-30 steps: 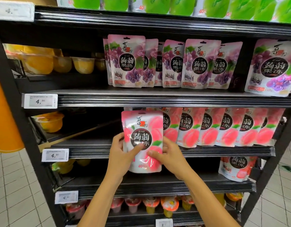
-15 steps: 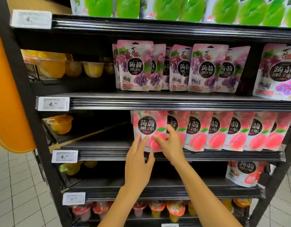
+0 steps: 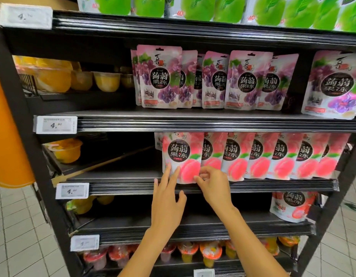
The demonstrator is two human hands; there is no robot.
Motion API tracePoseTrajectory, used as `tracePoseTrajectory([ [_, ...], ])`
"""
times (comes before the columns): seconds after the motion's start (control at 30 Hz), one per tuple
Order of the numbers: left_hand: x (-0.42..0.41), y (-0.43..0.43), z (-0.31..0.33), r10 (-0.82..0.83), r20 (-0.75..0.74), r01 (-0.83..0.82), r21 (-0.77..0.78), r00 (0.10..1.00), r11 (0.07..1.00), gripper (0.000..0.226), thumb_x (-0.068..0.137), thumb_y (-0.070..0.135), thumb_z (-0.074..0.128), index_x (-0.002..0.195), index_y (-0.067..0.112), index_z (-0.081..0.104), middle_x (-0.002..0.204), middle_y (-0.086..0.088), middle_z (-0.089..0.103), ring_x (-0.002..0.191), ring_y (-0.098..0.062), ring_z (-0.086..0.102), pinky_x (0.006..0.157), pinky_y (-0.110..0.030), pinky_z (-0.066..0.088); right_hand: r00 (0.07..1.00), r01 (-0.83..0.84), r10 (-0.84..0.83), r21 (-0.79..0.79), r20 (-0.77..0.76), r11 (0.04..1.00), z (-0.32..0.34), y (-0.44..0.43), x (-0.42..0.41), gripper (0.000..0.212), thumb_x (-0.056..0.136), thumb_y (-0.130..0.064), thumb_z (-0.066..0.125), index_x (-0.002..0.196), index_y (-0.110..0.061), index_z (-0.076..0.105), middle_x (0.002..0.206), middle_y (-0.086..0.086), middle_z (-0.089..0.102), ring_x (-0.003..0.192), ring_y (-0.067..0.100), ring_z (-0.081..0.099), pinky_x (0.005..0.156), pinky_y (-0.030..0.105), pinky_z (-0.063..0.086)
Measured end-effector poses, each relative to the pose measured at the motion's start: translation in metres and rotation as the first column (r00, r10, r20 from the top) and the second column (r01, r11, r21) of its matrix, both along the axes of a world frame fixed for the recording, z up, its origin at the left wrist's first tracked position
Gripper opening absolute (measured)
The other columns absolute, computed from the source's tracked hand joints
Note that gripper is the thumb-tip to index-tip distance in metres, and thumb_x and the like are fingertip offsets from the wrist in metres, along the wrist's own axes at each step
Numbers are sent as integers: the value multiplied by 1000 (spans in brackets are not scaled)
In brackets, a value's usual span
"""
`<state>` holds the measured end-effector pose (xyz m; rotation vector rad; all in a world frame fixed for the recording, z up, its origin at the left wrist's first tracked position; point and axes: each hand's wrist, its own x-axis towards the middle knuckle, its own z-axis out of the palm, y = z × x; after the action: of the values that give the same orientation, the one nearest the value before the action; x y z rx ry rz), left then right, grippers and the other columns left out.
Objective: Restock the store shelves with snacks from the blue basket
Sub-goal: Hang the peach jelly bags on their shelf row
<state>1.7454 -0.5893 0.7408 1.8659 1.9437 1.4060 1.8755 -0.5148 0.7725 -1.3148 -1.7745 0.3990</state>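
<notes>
**Seat the front peach pouch square and upright**

The glossy pink-and-white peach jelly pouch (image 3: 182, 156) stands at the left front end of the peach row on the black middle shelf (image 3: 123, 176), with its bottom edge close to the shelf lip. You look to be finishing the placement, so settle it rather than shove it. Nudge the base back until it sits flat and clear of the lip with the label facing out. Lean it lightly on the pouch behind so it cannot tip forward.

Your left hand (image 3: 167, 198) is spread, its straight fingertips touching the lower left of the face; use it as a flat stop. Your right hand (image 3: 211, 184) has curled fingers that appear to pinch the lower right corner. Let go only once the pouch stands by itself.

It is a soft, shiny film bag showing a big pink peach, a green leaf and a dark round label with white characters. It will likely bulge and slide.

To its right, the row of matching peach pouches (image 3: 273, 156) overlaps like tiles. Purple grape pouches (image 3: 213, 80) stand on the shelf above. The blue basket is not in view.
</notes>
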Motion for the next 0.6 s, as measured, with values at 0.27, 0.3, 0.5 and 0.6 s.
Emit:
tracePoseTrajectory([
  [0.27,-2,4,4,-58,66,59,-9,996,998,70,98,13,51,153,41,18,157,33,-9,151,-24,13,63,-13,49,999,43,-43,-1,33,999,-1,1,-11,18,91,-32,69,108,-26,68,65,-28,51,75,5,60,70,30,51],
  [0.3,-4,5,3,-58,76,58,6,995,998,70,98,12,52,153,40,20,158,32,-8,151,-22,16,63,-11,47,998,43,-43,0,40,999,-1,1,-12,17,91,-32,68,107,-27,68,64,-28,51,76,5,61,70,30,52],
  [0.5,-9,8,-1,-47,95,46,17,994,999,68,98,13,52,152,40,22,157,35,-8,147,-18,27,67,-6,46,997,48,-48,-2,59,999,-3,3,-17,17,92,-34,66,108,-29,66,74,-19,65,84,6,65,72,30,52],
  [0.6,-7,7,-2,-44,80,44,-2,996,999,70,98,14,51,152,42,17,156,35,-11,137,-25,44,60,-10,46,997,47,-48,16,55,999,-6,1,-15,22,93,-36,64,114,-30,65,84,-17,71,91,7,67,75,31,53],
])
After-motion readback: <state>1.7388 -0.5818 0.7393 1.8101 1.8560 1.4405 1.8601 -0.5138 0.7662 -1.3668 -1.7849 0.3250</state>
